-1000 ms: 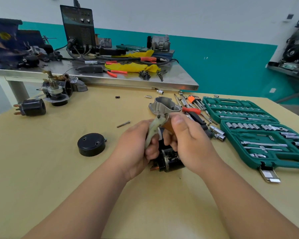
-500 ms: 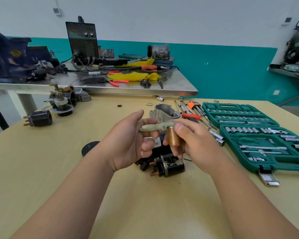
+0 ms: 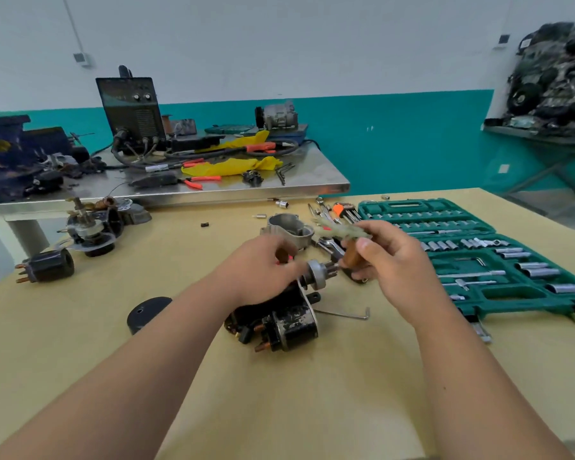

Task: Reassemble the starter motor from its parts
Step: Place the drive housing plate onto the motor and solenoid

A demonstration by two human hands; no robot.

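While both hands (image 3: 263, 270) busy, one solenoid (image 3: 292, 327).

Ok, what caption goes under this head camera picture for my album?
Right hand holds a pale lever; left hand reaches the starter motor.

Two hands (image 3: 263, 270) (image 3: 392, 257) — one black round cap (image 3: 146, 313), two green socket trays (image 3: 425, 215) (image 3: 512, 277), one Allen key (image 3: 346, 314).

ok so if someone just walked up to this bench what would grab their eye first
Probably the two hands at centre: the right hand lifts a pale green lever with a copper-coloured cylinder, while the left hand reaches to the black starter motor body lying on the tan table. Next, the open green socket set spread along the right side.
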